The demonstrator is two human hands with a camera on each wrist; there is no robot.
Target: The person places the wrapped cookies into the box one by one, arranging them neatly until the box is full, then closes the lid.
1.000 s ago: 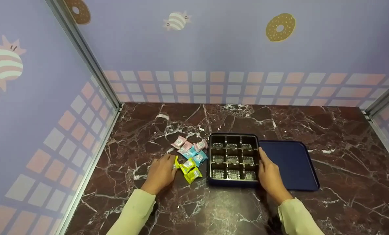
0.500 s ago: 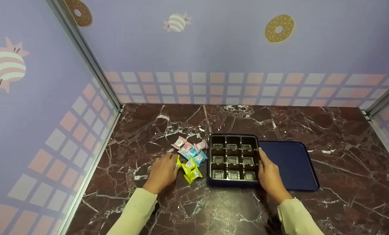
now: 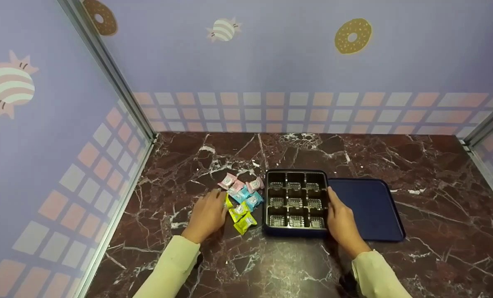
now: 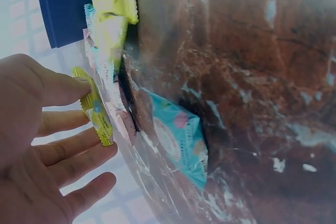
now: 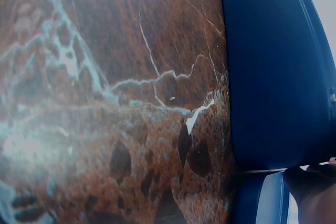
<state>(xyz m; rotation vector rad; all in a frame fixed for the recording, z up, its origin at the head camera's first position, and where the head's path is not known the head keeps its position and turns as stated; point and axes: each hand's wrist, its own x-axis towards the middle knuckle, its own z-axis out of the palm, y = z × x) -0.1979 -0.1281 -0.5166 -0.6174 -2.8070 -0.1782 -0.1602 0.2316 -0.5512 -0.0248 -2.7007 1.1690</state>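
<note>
My left hand [image 3: 208,217] pinches a small yellow wrapped candy [image 4: 97,111] between thumb and fingers, just left of the candy pile. Beside it lie yellow candies [image 3: 244,222], blue ones [image 3: 253,200] and pink ones [image 3: 227,180]. Another blue candy [image 4: 181,140] shows on the table in the left wrist view; the left hand hides it from the head view. A dark blue box [image 3: 297,232] with a black divided insert stands right of the pile. My right hand [image 3: 342,219] rests along its right wall, fingers fairly straight; the right wrist view catches only part of this hand.
A dark blue lid [image 3: 366,209] lies flat on the table against the box's right side, partly under the right hand. The dark red marble table [image 3: 436,198] is enclosed by printed panels at the back [image 3: 271,62] and sides.
My left hand has edged slightly up and right, with the yellow candy drawn mostly under its fingers in the head view. The right hand and box stay put.
</note>
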